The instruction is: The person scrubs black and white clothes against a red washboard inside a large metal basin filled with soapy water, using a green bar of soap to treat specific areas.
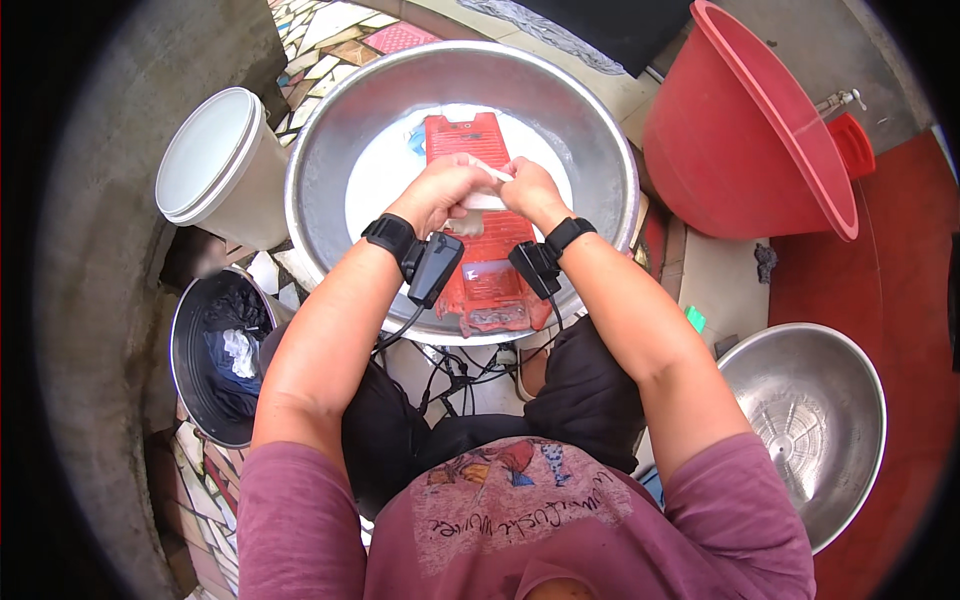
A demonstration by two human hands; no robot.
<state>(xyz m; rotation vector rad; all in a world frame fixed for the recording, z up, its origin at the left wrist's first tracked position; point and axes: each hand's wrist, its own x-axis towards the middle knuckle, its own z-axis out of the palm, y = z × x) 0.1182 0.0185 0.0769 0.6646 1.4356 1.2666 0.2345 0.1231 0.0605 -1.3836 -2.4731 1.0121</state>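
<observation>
A red plastic washboard (462, 135) leans inside a wide metal basin (302, 190) in front of me, its near end against the basin's near rim. White sudsy water (385, 185) fills the bottom around it. Above the board, my left hand (452, 190) and my right hand (531, 190) are close together, both closed on a white cloth (486, 201) stretched between them. Only a short part of the cloth shows; the fingers cover the rest. Something blue (417, 138) pokes out of the suds left of the board's far end.
A lidded white bucket (206, 155) and a black-lined bin (236, 300) stand on the left. To the right are a big tilted red tub (700, 150), a wall tap (840, 101) and a metal bowl (800, 430). Black cables (458, 380) hang between my knees.
</observation>
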